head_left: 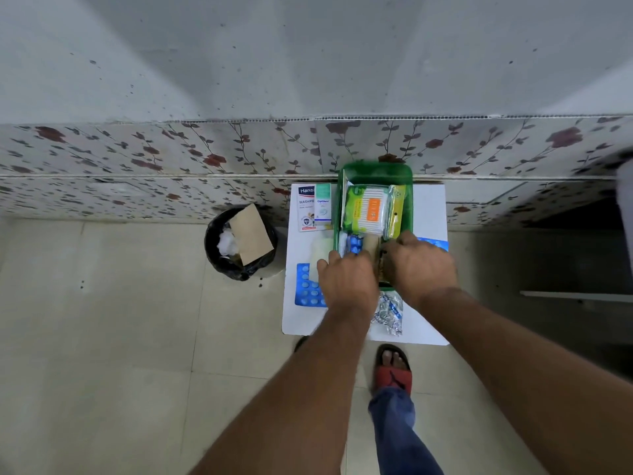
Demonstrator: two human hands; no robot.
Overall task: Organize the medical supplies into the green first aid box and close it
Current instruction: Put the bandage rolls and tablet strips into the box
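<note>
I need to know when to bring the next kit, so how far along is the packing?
Partway. The green box already holds a cotton-swab pack and packets. Both hands, left hand and right hand, are tucking items into its near end. Left: the Hansaplast box, the small carton, the blue blister sheet, the foil strips, then closing the lid.

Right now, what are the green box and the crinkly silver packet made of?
Green box: probably plastic; its rim looks smooth, molded and a bit shiny. Silver packet: seems to be foil or foil-like plastic, since it is wrinkled and glints. I cannot be sure which.
</note>
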